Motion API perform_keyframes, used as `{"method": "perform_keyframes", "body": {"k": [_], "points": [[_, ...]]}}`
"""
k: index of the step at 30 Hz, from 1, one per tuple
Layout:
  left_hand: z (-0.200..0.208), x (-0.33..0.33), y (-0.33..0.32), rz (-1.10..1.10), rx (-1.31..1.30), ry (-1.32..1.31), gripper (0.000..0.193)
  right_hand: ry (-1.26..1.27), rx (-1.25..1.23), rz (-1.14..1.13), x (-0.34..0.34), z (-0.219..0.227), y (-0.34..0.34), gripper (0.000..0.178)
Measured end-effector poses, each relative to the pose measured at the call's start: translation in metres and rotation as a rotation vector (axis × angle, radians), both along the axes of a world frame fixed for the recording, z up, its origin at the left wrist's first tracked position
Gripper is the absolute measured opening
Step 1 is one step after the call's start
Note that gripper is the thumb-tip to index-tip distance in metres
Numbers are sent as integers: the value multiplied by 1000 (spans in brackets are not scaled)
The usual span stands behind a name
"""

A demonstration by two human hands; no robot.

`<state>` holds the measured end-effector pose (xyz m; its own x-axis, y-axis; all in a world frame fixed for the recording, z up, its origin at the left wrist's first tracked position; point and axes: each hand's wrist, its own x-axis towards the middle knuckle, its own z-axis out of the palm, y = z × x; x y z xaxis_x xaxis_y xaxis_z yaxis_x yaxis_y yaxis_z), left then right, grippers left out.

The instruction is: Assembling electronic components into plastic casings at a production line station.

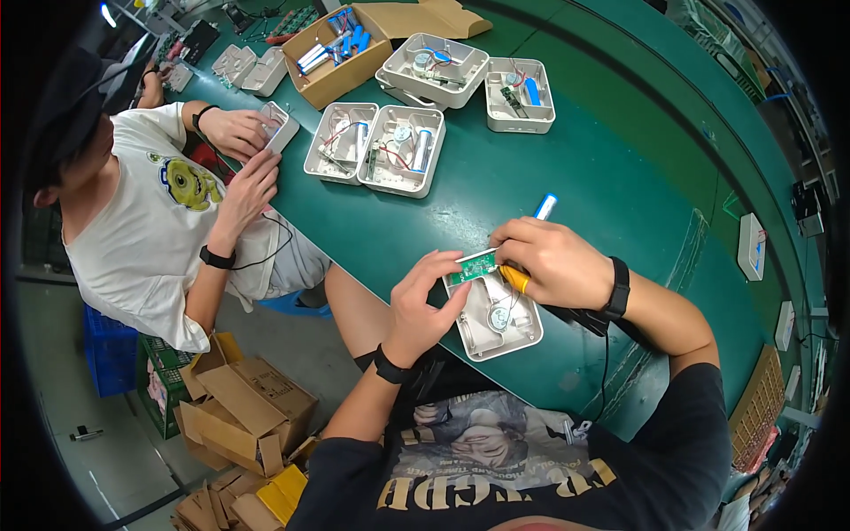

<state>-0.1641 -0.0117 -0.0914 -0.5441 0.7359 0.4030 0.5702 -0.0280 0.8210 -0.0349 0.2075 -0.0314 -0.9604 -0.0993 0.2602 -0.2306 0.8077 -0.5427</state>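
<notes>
My left hand (pixel 423 301) pinches the left end of a small green circuit board (pixel 475 267), fingers closed on its edge. The board is over the upper end of a white plastic housing (pixel 529 333), which lies on the table close to my body. Inside the housing sits a round part (pixel 498 319) with thin wires. My right hand (pixel 558 265) is closed around a yellow-handled tool (pixel 514 279) at the board's right end; the tool's tip is too small to make out. Just beyond my right knuckles, a blue cylindrical battery (pixel 546 206) lies on the table.
Several white housings (pixel 403 181) with wires and batteries stand farther off. Behind them is a cardboard box (pixel 323 88) of blue batteries. At left, a co-worker's hands (pixel 243 177) hold another white housing (pixel 282 128). Cardboard boxes (pixel 257 398) are piled on the floor.
</notes>
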Motion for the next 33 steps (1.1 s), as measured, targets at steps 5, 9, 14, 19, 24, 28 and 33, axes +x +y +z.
{"method": "perform_keyframes", "body": {"k": [5, 9, 14, 19, 24, 28, 33], "points": [[3, 3, -1, 11, -19, 101, 19, -30, 51, -18, 0, -5, -5, 13], [5, 8, -2, 45, -52, 75, 14, -36, 29, -36, 0, -4, -7, 12], [2, 8, 2, 46, -50, 116, 14, -63, 31, -49, 5, -4, -3, 10], [4, 9, 1, 36, -78, 127, 13, -67, 56, -41, 1, -4, -6, 10], [7, 3, 3, 16, -99, 191, 13, -114, 87, -21, 4, 1, 0, 10], [4, 4, 3, 11, -85, 194, 13, -107, 104, -17, 1, 2, -1, 10], [3, 3, 2, -2, -90, 170, 14, -26, 60, -25, 5, -1, -2, 9]]}}
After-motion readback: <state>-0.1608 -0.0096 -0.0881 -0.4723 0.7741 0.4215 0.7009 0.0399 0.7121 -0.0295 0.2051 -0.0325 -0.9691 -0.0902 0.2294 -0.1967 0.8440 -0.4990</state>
